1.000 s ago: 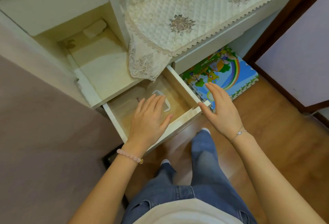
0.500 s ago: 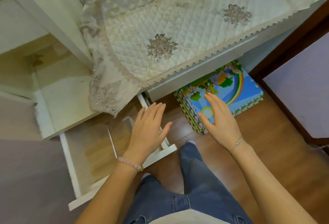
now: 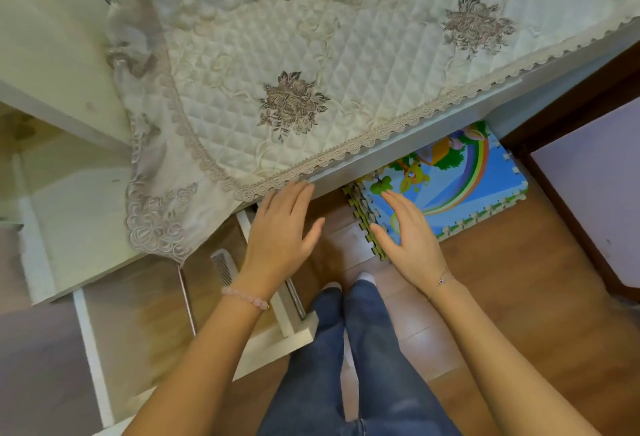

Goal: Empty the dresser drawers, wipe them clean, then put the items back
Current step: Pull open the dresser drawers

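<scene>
A white dresser drawer (image 3: 277, 342) stands pulled out at the lower left, its pale wooden bottom showing. A light comb (image 3: 223, 266) lies inside it near the back. My left hand (image 3: 280, 238) hovers flat and empty over the drawer's right side, its fingertips at the lace edge of the dresser top. My right hand (image 3: 408, 241) is held open and empty above the floor, to the right of the drawer. A quilted cream cloth (image 3: 311, 65) with embroidered flowers covers the dresser top and hangs over part of the drawer.
A colourful foam play mat (image 3: 460, 179) lies on the wooden floor (image 3: 536, 297) under the dresser. My legs in blue jeans (image 3: 363, 366) stand just right of the drawer. An open shelf compartment (image 3: 69, 200) is at the left. A mauve panel (image 3: 595, 190) stands at the right.
The view has swung right and up, so the drawer now sits lower left. Both hands have lifted away from the drawer front and reach towards the dresser top's edge.
</scene>
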A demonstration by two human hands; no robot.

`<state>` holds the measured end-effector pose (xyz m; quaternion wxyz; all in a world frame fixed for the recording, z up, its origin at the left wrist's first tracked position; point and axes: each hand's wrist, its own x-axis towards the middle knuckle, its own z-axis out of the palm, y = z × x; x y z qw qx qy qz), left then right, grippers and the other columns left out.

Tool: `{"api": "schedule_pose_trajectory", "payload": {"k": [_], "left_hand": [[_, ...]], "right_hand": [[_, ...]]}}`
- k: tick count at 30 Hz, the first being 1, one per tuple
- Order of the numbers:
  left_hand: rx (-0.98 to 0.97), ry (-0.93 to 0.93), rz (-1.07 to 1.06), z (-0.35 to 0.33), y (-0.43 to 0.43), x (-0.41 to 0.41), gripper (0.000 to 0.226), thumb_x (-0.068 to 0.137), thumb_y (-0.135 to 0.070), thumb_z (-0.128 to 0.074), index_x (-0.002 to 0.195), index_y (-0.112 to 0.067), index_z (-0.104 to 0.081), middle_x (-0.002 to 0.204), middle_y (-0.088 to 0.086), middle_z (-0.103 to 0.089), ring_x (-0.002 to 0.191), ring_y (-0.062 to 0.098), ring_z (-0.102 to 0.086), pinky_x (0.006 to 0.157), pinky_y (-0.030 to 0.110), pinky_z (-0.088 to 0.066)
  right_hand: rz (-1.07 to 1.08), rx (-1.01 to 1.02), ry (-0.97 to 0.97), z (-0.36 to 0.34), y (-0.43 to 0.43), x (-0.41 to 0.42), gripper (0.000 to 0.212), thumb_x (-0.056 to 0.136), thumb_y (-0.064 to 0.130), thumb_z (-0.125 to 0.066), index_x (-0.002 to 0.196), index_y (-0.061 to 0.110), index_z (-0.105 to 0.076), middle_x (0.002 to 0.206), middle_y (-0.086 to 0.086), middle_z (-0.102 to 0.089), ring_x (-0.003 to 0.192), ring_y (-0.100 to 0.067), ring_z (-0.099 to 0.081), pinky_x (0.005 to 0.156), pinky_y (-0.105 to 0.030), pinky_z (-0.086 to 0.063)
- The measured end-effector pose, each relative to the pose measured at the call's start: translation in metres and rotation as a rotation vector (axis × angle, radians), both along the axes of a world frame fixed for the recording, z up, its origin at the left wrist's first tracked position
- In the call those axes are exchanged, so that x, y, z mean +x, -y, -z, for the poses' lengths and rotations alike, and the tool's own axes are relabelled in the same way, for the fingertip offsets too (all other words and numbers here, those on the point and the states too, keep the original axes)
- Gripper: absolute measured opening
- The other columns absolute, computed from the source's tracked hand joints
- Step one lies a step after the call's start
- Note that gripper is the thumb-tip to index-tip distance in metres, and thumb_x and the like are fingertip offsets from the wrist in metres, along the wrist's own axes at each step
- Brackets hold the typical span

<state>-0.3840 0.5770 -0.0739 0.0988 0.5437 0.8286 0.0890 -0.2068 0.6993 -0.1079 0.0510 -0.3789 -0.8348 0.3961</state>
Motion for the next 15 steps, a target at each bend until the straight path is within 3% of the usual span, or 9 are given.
{"api": "schedule_pose_trajectory", "payload": {"k": [4, 8, 10, 12, 15], "left_hand": [[0.024, -0.015, 0.071, 0.012, -0.026, -0.027, 0.054, 0.091, -0.033, -0.055, 0.136, -0.008, -0.043, 0.14, 0.01, -0.045, 0.133, 0.027, -0.038, 0.111, 0.043, -0.024], [0.049, 0.001, 0.172, 0.027, -0.04, -0.052, 0.056, 0.09, -0.031, -0.055, 0.138, -0.007, -0.041, 0.144, 0.009, -0.041, 0.133, 0.027, -0.037, 0.111, 0.045, -0.029], [0.078, -0.006, 0.224, 0.034, -0.039, -0.06, 0.057, 0.09, -0.032, -0.055, 0.139, -0.007, -0.039, 0.145, 0.008, -0.04, 0.133, 0.026, -0.037, 0.109, 0.045, -0.031], [0.087, -0.001, 0.264, 0.039, -0.037, -0.066, 0.06, 0.091, -0.034, -0.054, 0.142, -0.01, -0.034, 0.148, 0.005, -0.036, 0.135, 0.023, -0.033, 0.111, 0.042, -0.029], [0.092, 0.025, 0.291, 0.042, -0.036, -0.072, 0.063, 0.09, -0.037, -0.055, 0.144, -0.012, -0.032, 0.149, 0.004, -0.033, 0.138, 0.02, -0.029, 0.113, 0.038, -0.024]], "right_hand": [[0.254, -0.297, -0.148, 0.031, -0.004, -0.017, 0.048, 0.093, 0.029, -0.053, 0.138, 0.016, -0.041, 0.137, 0.007, -0.042, 0.127, -0.003, -0.036, 0.1, -0.011, -0.025], [0.659, -0.922, -0.371, 0.068, -0.013, -0.043, 0.038, 0.096, 0.029, -0.045, 0.132, 0.016, -0.049, 0.135, 0.001, -0.052, 0.124, -0.012, -0.046, 0.108, -0.032, -0.034], [0.805, -1.223, -0.504, 0.083, -0.014, -0.056, 0.041, 0.097, 0.035, -0.04, 0.132, 0.016, -0.047, 0.138, -0.002, -0.049, 0.12, -0.013, -0.048, 0.105, -0.034, -0.036], [0.909, -1.413, -0.611, 0.094, -0.014, -0.067, 0.048, 0.096, 0.041, -0.039, 0.135, 0.015, -0.043, 0.14, -0.004, -0.046, 0.119, -0.015, -0.047, 0.1, -0.035, -0.037], [1.015, -1.545, -0.717, 0.105, -0.01, -0.084, 0.056, 0.094, 0.047, -0.037, 0.139, 0.013, -0.039, 0.143, -0.007, -0.043, 0.129, -0.019, -0.042, 0.101, -0.041, -0.035]]}}
